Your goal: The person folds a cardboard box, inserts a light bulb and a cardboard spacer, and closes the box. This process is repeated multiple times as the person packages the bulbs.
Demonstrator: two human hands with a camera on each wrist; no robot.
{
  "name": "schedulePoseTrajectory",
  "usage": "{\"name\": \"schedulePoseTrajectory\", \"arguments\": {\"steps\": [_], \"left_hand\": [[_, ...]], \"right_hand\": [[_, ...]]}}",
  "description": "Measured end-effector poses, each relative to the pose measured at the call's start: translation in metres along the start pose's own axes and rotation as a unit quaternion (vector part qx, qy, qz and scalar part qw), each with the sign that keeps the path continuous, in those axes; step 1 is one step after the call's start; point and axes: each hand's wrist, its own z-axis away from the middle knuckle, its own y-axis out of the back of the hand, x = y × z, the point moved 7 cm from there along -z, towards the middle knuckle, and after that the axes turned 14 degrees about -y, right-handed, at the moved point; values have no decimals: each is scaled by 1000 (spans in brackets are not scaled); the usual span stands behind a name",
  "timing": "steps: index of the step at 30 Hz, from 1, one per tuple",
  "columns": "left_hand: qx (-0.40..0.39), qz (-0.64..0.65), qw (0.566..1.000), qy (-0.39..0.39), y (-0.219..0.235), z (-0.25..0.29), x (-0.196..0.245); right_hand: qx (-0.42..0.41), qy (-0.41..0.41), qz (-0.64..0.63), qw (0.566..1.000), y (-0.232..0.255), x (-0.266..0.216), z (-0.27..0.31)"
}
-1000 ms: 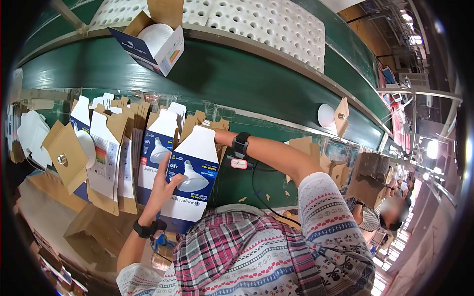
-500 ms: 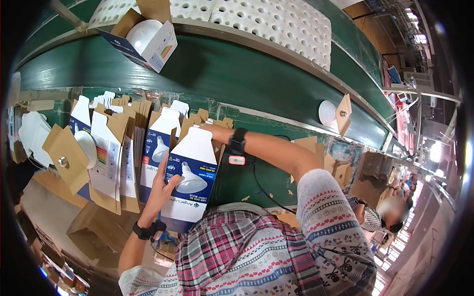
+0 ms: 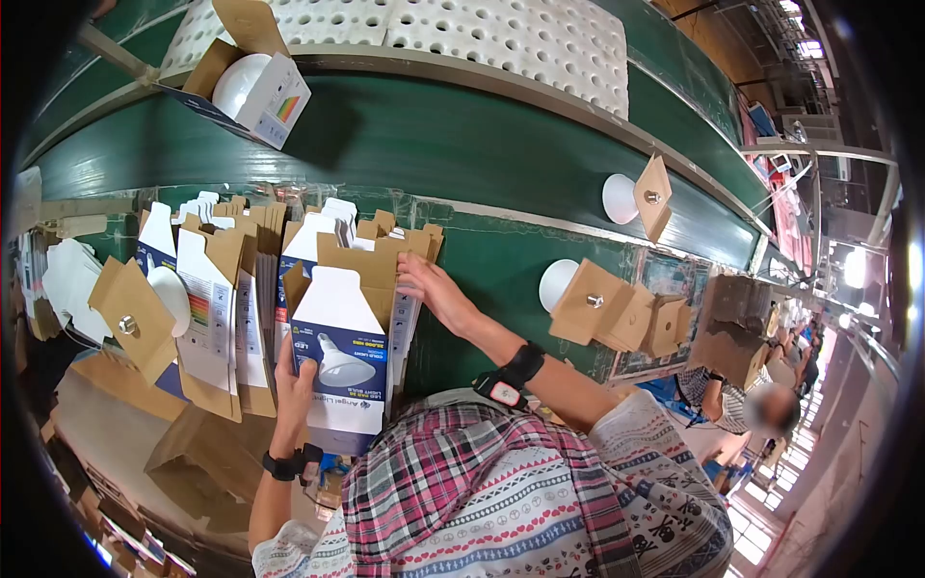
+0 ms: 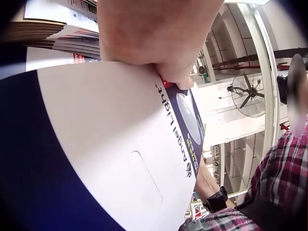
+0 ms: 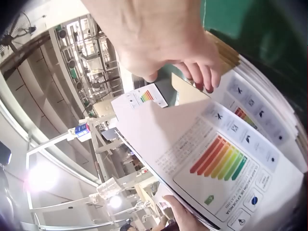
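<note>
My left hand [image 3: 294, 395] holds an upright blue-and-white LED bulb carton [image 3: 337, 376], its thumb on the printed front and its fingers hidden around the side. A white flap [image 3: 332, 294] stands up at the carton's top, with brown flaps around it. My right hand [image 3: 438, 294] is by the carton's upper right, beside a row of folded cartons [image 3: 409, 318]. In the right wrist view its fingers [image 5: 204, 74] are bent loosely at a brown flap, apart from the thumb. The left wrist view shows the carton's white-and-blue side [image 4: 106, 125] close up.
More folded cartons [image 3: 207, 318] stand in rows at left. Bulbs fitted with brown cardboard inserts [image 3: 588, 301] sit to the right and on the green conveyor [image 3: 462, 135]. An open boxed bulb [image 3: 246, 87] is at the upper left, by a white holed foam tray [image 3: 511, 48].
My right hand has come out from behind the carton to its upper right, fingers now visible. The carton in my left hand has moved left and down, and brown flaps now show around its top.
</note>
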Motion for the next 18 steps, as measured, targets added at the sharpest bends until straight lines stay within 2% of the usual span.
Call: {"name": "schedulePoseTrajectory", "arguments": {"steps": [1,2,5,7,8,11,12,15,16,18], "left_hand": [[-6,-10,1000,11,1,-1,0],[-10,-20,999,23,3,-2,-2],[-39,-37,998,40,-1,-10,-7],[-57,-94,994,11,-6,-20,2],[-88,-61,992,72,-13,-25,6],[-93,-18,992,-79,-18,-59,18],[-78,-13,993,-89,-21,-68,25],[-165,-41,985,16,-26,-87,2],[-116,-81,990,5,-22,-90,-4],[-141,-34,988,51,-25,-91,-4]], "right_hand": [[-12,25,-9,1000,-7,-3,1],[-42,17,-1,999,-10,2,0],[-119,85,139,979,-36,-11,15],[-106,49,119,986,-25,-6,6],[-108,38,109,987,-21,-5,2],[-129,-7,82,988,-13,6,-12],[-136,-25,75,988,-10,10,-17],[-124,-46,81,988,-10,13,-28],[-129,-43,96,986,-12,10,-30],[-138,-39,123,982,-15,4,-31]]}}
